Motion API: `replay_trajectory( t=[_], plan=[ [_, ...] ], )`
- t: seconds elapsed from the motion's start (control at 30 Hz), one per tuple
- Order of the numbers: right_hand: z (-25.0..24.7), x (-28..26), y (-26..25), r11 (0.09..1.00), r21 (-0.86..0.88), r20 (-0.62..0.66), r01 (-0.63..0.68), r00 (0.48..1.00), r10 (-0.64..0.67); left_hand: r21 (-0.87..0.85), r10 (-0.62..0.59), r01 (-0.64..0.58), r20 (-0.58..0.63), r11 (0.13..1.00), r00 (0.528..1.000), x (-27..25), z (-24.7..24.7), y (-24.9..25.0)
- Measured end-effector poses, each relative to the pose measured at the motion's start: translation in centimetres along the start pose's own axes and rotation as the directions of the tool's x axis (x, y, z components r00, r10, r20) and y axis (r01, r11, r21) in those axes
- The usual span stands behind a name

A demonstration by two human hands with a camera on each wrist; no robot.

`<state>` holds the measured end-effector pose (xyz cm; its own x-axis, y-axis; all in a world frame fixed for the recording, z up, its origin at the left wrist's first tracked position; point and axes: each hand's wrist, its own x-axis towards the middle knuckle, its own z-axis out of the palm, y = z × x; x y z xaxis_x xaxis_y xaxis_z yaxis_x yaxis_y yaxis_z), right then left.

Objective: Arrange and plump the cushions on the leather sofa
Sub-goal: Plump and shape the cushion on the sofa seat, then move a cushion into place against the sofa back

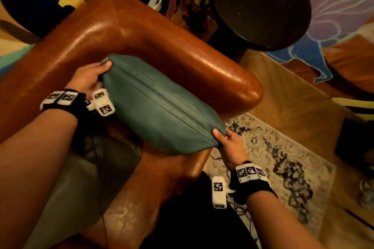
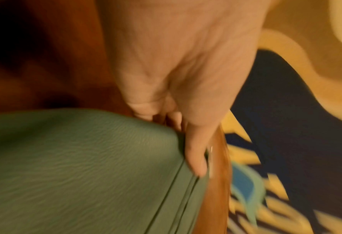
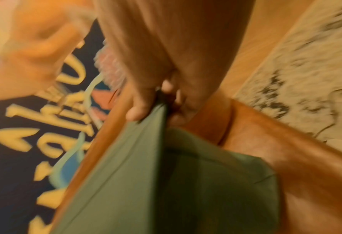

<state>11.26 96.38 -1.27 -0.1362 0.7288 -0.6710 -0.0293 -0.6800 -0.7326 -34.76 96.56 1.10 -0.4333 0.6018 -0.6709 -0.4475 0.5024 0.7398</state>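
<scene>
The brown leather sofa point(image 1: 129, 32) fills the head view from nine o'clock round to three, its rounded arm point(image 1: 232, 81) running toward four o'clock, with a grey cushion point(image 1: 81, 178) lying on the seat at about seven o'clock. A patterned rug point(image 1: 273, 157) covers the wooden floor at four o'clock, and a dark round side table point(image 1: 261, 6) stands beyond the arm at one o'clock. At the centre a teal cushion point(image 1: 159, 105) is held up over the seat corner, edge-on to the camera so its seam runs from ten o'clock to four; whether its hidden lower edge touches the seat cannot be told. The left hand point(image 1: 89, 79) is the grip at the ten o'clock corner, thumb curled over the top and the fingers out of sight behind; the left wrist view shows that thumb pressed along the seam. The right hand point(image 1: 230, 145) is the grip at the four o'clock corner, and the right wrist view shows thumb and fingers pinching the fabric there. So both grips are closed on the teal cushion at opposite ends. This looks like the plumping step for this cushion, with placing not yet done and the grey one untouched. The next move probably calls for pushing the two ends toward each other or shaking to loft the filling, then setting the cushion upright into the corner where back and arm meet, keeping both corner holds firm, since the smooth cover could slip.
</scene>
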Motion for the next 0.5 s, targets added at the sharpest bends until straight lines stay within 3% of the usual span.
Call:
replay_trajectory(
  t=[0.1, 0.2, 0.37, 0.43, 0.5],
  plan=[
    [-0.1, 0.4, -0.1, 0.997, 0.032, -0.048, -0.072, 0.996, 0.074, -0.018, -0.145, 0.145, 0.027, 0.989, 0.989, 0.2, -0.9, -0.9],
    [0.0, 0.7, -1.0, 0.990, 0.100, -0.063, -0.097, 0.993, 0.103, -0.104, -0.177, 0.176, 0.002, 0.979, 0.984, -0.4, -1.3, -1.1],
    [-0.3, 1.4, -1.4, 0.972, 0.003, -0.046, -0.237, 0.971, 0.237, -0.055, -0.308, 0.310, 0.051, 0.949, 0.950, -1.1, -1.6, -0.8],
    [0.1, 1.8, -1.7, 0.962, 0.026, -0.088, -0.270, 0.958, 0.271, -0.117, -0.266, 0.270, 0.045, 0.956, 0.963, -1.6, -1.0, 0.0],
    [0.6, 1.8, -2.7, 0.969, -0.025, -0.165, -0.246, 0.957, 0.238, -0.206, -0.189, 0.174, -0.055, 0.963, 0.980, -2.1, -0.8, 0.9]
  ],
)
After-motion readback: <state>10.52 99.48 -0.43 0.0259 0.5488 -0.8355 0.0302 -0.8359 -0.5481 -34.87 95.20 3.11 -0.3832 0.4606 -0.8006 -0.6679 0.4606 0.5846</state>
